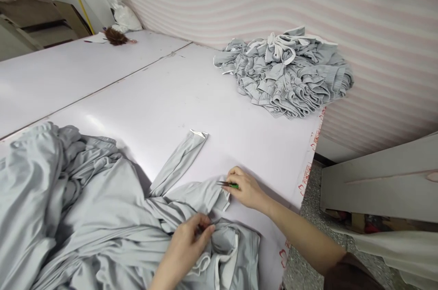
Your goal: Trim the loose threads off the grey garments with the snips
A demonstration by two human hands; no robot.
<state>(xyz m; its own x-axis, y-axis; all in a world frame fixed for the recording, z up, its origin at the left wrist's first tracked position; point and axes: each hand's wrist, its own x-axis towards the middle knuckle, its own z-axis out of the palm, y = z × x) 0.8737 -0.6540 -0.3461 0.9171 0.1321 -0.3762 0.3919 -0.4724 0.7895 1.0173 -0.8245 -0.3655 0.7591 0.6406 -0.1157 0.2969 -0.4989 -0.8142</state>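
In my right hand [243, 185] is a small pair of thread snips [230, 184] with a green handle, its dark blades pointing left. That hand sits at the end of a grey fabric sleeve [201, 194], near its pale edge. My left hand [189, 245] has thumb and fingers closed together on the grey garment [109, 208], just below the sleeve. Around the left hand the cloth is bunched, with white-edged folds [227, 258] beside it. Another narrow grey sleeve [181, 162] lies flat, stretching away from me to a white-tipped end.
A heap of grey garments [290, 73] rests at the table's far right corner. The pale table [164, 93] has a seam and red-printed tape along its right edge. At the back left are a brown fuzzy item [116, 36] and a white plastic bag [126, 17].
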